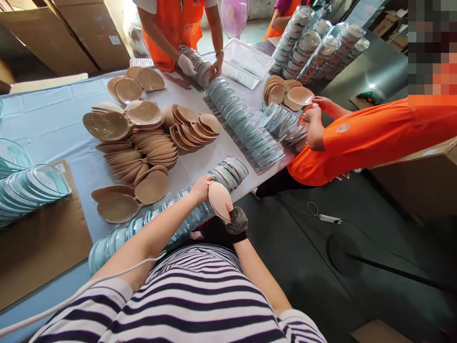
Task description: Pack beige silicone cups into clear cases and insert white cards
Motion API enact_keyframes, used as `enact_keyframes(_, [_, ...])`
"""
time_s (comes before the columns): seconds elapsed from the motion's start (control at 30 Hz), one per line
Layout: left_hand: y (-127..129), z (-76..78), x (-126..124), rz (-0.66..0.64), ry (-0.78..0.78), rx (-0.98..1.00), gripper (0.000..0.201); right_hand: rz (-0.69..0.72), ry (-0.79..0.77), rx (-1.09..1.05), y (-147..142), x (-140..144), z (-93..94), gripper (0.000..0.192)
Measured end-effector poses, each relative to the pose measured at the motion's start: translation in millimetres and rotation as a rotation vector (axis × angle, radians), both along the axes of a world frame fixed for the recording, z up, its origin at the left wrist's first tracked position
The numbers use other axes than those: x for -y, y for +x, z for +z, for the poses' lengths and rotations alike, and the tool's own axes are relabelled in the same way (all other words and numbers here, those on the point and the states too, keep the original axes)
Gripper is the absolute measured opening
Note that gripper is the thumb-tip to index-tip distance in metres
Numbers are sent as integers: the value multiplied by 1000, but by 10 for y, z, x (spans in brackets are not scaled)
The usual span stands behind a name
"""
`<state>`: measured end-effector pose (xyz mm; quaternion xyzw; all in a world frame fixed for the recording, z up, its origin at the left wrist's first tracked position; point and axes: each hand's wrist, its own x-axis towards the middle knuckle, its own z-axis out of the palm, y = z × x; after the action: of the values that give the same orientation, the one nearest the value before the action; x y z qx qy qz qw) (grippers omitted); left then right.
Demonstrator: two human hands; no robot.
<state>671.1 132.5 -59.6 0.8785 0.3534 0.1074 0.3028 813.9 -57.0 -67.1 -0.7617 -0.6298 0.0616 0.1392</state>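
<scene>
A beige stick-on bra cup (pixel 219 201) is held between my two hands at the table's near edge. My left hand (pixel 202 187), bare, is closed on its upper left edge. My right hand (pixel 237 220) wears a dark speckled fingerless glove and pinches the lower right edge. Just beyond the cup, a row of clear plastic cases (pixel 228 172) lies along the table edge, and some hold brown cups. My left forearm passes over other pale blue plastic cases (pixel 117 241). Farther left, brown bra cups (pixel 143 155) lie in fanned stacks.
A long row of clear cases (pixel 243 121) crosses the table. A co-worker (pixel 171 28) in an orange vest handles cases at the far side; another (pixel 342 136) works at right. A white basket (pixel 246 62) stands at the back. Blue trays (pixel 32 190) sit on cardboard at left.
</scene>
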Motion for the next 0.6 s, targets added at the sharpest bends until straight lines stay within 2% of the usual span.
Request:
enact_keyframes(0.1, [12,4,9,-85,24,-19,29,-31,79,-51,-55,111,-4,45])
enact_keyframes(0.2, [35,12,20,-90,58,-51,40,-51,151,-78,-43,166,14,46])
enact_keyframes(0.4, [31,22,5,-124,88,-108,46,-61,254,-114,-113,78,133,46])
enact_keyframes(0.53, [9,32,-10,-144,59,-141,53,-76,270,-165,-189,31,258,50])
enact_keyframes(0.6, [9,31,-12,-138,52,-150,55,-62,241,-164,-177,19,250,51])
